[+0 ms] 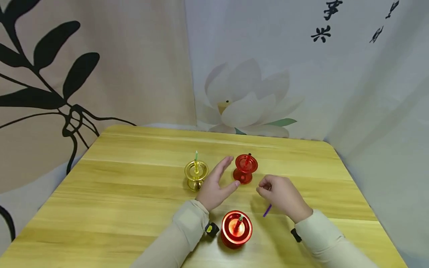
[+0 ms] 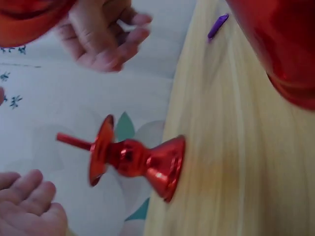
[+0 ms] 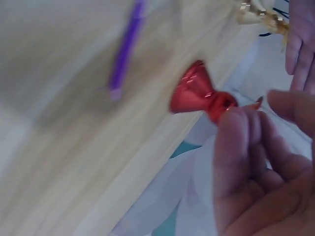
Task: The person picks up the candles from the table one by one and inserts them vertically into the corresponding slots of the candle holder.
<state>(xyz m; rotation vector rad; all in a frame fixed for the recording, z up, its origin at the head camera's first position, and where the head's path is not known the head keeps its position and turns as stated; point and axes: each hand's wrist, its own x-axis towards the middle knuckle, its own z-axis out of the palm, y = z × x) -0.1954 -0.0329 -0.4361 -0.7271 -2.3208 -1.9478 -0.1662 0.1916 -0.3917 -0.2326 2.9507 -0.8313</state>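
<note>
My left hand (image 1: pixel 216 188) is held with straight fingers and thumb spread, between a gold candle holder (image 1: pixel 194 185) and a small red candle holder (image 1: pixel 242 176). The gold holder carries a thin green-and-yellow candle (image 1: pixel 196 163); the small red one carries a red candle (image 1: pixel 247 160). My right hand (image 1: pixel 283 195) hovers right of the small red holder, fingers loosely bent. A gap shows between its thumb and fingertips (image 3: pixel 231 130), with nothing in it. Below that hand a purple candle (image 1: pixel 267 210) lies on the table. Nearest me stands a larger red candle holder (image 1: pixel 232 242) with a red candle.
The wooden table (image 1: pixel 134 208) reaches back to a curtain (image 1: pixel 151 74) printed with dark leaves and a pale lotus. The larger red holder stands between my forearms, close to the black wrist strap (image 1: pixel 212 229) on the left.
</note>
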